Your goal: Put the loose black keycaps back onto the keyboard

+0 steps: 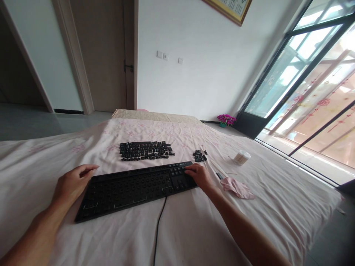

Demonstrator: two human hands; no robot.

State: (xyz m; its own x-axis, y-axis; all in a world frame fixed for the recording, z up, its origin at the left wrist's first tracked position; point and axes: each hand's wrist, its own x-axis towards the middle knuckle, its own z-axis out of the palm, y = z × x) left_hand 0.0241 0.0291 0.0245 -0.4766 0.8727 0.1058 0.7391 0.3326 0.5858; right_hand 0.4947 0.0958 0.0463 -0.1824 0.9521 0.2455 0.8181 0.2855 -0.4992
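A black keyboard (pixel 130 188) with most keycaps removed lies on a pink floral sheet (pixel 177 229). My left hand (pixel 72 181) rests at the keyboard's left end, fingers loosely curled and apart, holding nothing. My right hand (pixel 199 175) lies on the keyboard's right end, its fingers pressed on the remaining number-pad keys (pixel 179 173). Beyond the keyboard, loose black keycaps (pixel 145 150) are laid out in rows. A smaller heap of keycaps (pixel 199 156) sits just past my right hand.
The keyboard's cable (pixel 159 225) runs toward me. A crumpled pink cloth (pixel 237 187) lies right of my right hand, and a tub of cotton swabs (pixel 241 157) farther right. A flower pot (pixel 226 120) stands by the glass door (pixel 305 92).
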